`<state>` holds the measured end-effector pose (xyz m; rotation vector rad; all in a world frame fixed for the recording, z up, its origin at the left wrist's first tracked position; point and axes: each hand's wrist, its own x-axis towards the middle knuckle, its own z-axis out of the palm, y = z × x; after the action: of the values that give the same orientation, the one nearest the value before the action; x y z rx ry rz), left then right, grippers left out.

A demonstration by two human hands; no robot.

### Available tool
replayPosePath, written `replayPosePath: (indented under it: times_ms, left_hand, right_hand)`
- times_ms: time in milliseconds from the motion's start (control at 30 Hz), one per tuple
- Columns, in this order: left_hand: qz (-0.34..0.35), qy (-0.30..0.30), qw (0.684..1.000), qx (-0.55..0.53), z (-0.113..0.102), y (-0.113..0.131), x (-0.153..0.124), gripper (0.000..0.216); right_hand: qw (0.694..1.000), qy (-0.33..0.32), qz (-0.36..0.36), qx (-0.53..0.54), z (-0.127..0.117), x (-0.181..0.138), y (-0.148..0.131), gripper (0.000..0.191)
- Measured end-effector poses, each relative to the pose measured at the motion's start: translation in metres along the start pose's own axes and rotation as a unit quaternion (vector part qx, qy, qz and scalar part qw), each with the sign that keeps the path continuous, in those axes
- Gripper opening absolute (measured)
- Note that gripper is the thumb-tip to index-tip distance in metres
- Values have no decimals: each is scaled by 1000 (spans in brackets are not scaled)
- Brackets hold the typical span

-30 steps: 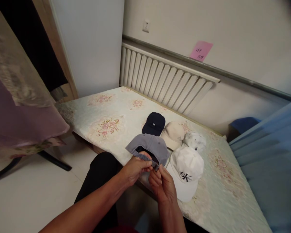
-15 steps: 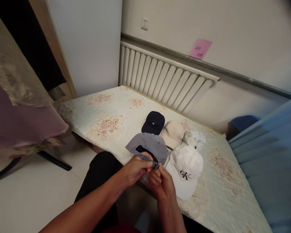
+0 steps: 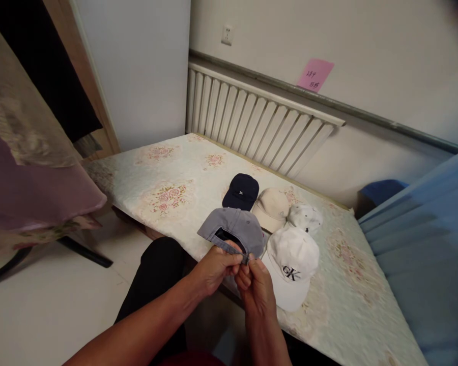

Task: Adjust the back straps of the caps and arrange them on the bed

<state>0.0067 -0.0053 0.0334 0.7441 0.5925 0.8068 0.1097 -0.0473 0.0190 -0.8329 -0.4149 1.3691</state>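
A grey baseball cap (image 3: 238, 223) is held at the edge of the bed, its back opening turned toward me. My left hand (image 3: 217, 269) pinches the cap's rear strap (image 3: 224, 245), thumb on top. Close beside it, my right hand (image 3: 257, 284) is closed on the strap's other end, near the buckle, which the fingers mostly cover. Just behind lie a navy cap (image 3: 241, 190) and a beige cap (image 3: 272, 207). To the right are a white cap with black letters (image 3: 295, 254) and a smaller whitish cap (image 3: 305, 217).
The caps lie on a bed with a pale floral cover (image 3: 191, 168). A white radiator (image 3: 248, 112) runs along the wall behind it. A blue curtain (image 3: 435, 244) hangs at the right. Clothes (image 3: 34, 178) hang at the left, above a black curved leg (image 3: 86, 251).
My fingers have shifted slightly at the strap's buckle, drawing closer together and covering more of it. The grey cap stays almost in place, and the other caps have not moved.
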Motion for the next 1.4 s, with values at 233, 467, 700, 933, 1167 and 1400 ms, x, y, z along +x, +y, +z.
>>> replayPosePath:
  times_ms: [233, 467, 700, 933, 1167, 1400]
  left_hand:
    - [10, 34, 999, 31, 4, -5, -2, 18]
    - [45, 33, 995, 82, 8, -5, -5, 12]
    - [68, 17, 994, 84, 11, -4, -8, 10]
    - [64, -17, 996, 62, 14, 2, -10, 14]
    - [80, 3, 995, 63, 12, -3, -6, 8]
    - [78, 13, 996, 31, 14, -4, -2, 13]
  right_hand:
    - [998, 39, -38, -15, 5, -1, 6, 35]
    - [992, 94, -77, -42, 8, -4, 6, 30]
    - [993, 74, -77, -44, 13, -7, 3, 28]
    - [991, 83, -83, -62, 12, -7, 5, 28]
    - [994, 67, -72, -51, 9, -6, 4, 25]
    - [993, 78, -63, -57, 9, -4, 2, 29]
